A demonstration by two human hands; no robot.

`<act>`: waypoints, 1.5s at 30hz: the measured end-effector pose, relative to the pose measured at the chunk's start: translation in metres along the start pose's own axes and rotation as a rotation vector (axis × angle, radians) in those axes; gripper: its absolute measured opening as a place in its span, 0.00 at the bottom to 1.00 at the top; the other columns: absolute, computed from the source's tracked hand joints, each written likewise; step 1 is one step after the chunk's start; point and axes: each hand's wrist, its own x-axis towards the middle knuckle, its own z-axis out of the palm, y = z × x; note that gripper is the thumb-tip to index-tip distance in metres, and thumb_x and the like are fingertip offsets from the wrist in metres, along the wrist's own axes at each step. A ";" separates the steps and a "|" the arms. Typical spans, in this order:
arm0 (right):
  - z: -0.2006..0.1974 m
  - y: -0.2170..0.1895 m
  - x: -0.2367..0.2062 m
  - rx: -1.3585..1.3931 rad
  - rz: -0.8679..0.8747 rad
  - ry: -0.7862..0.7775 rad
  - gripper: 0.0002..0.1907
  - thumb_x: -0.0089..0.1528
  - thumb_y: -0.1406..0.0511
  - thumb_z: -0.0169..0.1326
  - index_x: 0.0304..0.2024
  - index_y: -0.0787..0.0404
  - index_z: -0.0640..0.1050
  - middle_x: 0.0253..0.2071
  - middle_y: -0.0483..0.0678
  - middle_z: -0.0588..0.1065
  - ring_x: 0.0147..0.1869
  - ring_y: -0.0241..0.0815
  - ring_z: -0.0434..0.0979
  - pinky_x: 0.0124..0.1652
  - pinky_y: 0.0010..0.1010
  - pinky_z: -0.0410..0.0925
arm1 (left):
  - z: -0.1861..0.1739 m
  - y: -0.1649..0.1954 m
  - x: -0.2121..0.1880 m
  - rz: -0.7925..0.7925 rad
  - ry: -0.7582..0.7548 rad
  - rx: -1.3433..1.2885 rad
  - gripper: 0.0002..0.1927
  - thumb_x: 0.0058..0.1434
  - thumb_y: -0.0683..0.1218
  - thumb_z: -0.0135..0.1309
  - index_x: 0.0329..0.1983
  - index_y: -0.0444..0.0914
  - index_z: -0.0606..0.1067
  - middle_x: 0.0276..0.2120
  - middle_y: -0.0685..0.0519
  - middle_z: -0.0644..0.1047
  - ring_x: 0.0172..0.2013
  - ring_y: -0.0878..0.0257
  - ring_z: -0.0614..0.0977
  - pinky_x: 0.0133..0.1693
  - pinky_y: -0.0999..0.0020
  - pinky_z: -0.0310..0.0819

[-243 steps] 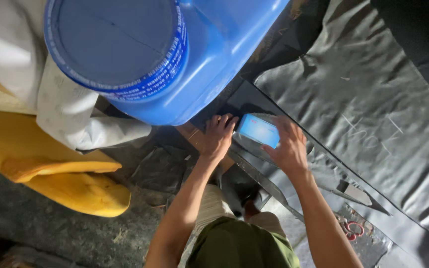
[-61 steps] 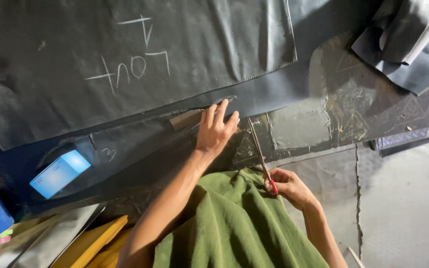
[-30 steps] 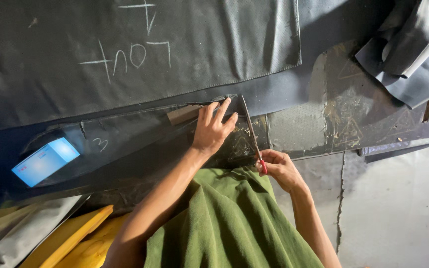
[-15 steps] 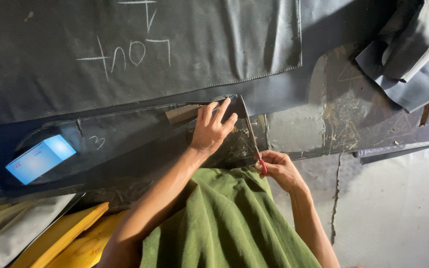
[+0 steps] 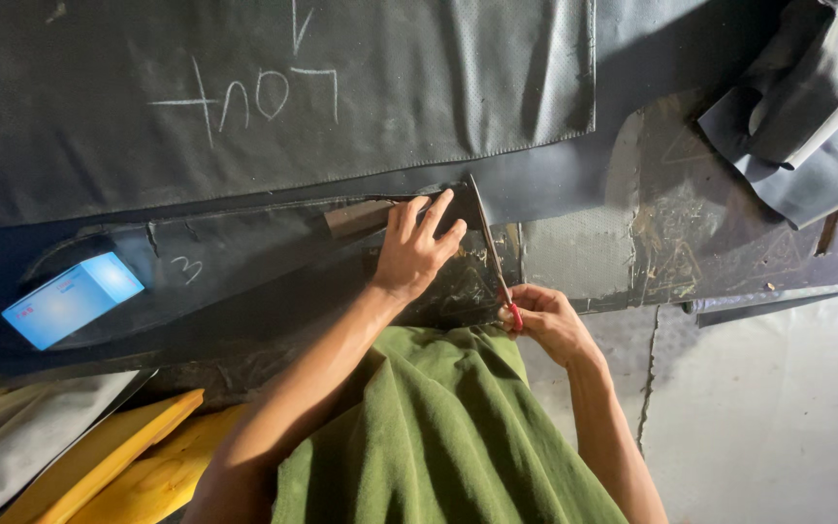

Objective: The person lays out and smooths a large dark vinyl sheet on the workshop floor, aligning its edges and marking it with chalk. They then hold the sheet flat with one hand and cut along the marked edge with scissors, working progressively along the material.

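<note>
Black sheet point(image 5: 244, 262) pinned by left hand point(image 5: 417, 247), right hand point(image 5: 547, 320), seemingly unmoved, gripping scissors point(image 5: 493, 257).

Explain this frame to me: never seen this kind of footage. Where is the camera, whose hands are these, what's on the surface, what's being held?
There is no machine here. The single view comes from a camera worn on a person's head, looking down at their own two bare hands; the green cloth at the bottom covers the person's lap.

The left hand lies flat, fingers spread, on a long dark cut piece of sheet. The right hand grips scissors with red handles, blades pointing away along the end of that piece.

Beyond lies a large dark sheet with white chalk marks. A small light-blue box sits on the cut piece at the left. Yellow material is at the lower left, and folded dark sheeting lies at the upper right.
</note>
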 end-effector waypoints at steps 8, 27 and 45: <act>0.003 -0.004 0.004 0.026 -0.029 0.007 0.13 0.58 0.71 0.63 0.45 0.66 0.81 0.32 0.46 0.79 0.31 0.34 0.78 0.33 0.28 0.73 | -0.010 0.002 0.003 0.002 -0.029 -0.005 0.19 0.54 0.47 0.67 0.50 0.41 0.80 0.64 0.43 0.71 0.57 0.44 0.72 0.56 0.44 0.71; 0.000 -0.004 0.009 0.030 0.018 0.025 0.12 0.58 0.71 0.63 0.45 0.66 0.81 0.32 0.45 0.78 0.32 0.33 0.78 0.33 0.27 0.73 | -0.004 0.000 0.002 -0.004 -0.014 0.013 0.17 0.57 0.49 0.67 0.50 0.43 0.81 0.64 0.44 0.71 0.57 0.46 0.72 0.56 0.45 0.71; -0.028 -0.012 -0.010 0.014 0.084 -0.042 0.18 0.58 0.69 0.64 0.49 0.70 0.80 0.33 0.47 0.79 0.34 0.36 0.78 0.37 0.29 0.74 | -0.013 0.013 0.007 -0.073 0.020 0.011 0.18 0.53 0.46 0.66 0.48 0.40 0.80 0.63 0.43 0.72 0.58 0.45 0.72 0.58 0.43 0.71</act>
